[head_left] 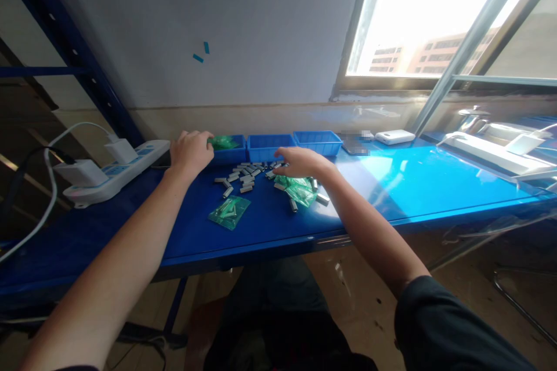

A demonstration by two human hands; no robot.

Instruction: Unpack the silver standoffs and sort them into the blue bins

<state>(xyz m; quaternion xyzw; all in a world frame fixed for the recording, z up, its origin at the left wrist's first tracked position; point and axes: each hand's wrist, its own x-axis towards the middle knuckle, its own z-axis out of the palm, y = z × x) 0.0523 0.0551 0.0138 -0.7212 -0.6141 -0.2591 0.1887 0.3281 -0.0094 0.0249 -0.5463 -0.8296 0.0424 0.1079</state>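
Observation:
My left hand (190,151) reaches into the leftmost blue bin (228,154), fingers curled at a green plastic bag (225,141) lying in it; whether it grips the bag I cannot tell. My right hand (300,162) hovers palm down over a scatter of several small grey metal parts (243,176) on the blue table (413,185), its fingertips touching some; what it holds is hidden. Under the right hand lies a crumpled pile of green bags (300,190). A single green bag with parts inside (229,212) lies nearer the front edge.
Two more blue bins (266,147) (318,142) stand along the wall. A white power strip with chargers (114,174) lies at the left, another (491,151) at the right. A white power bank (394,137) and a phone (354,146) sit near the window.

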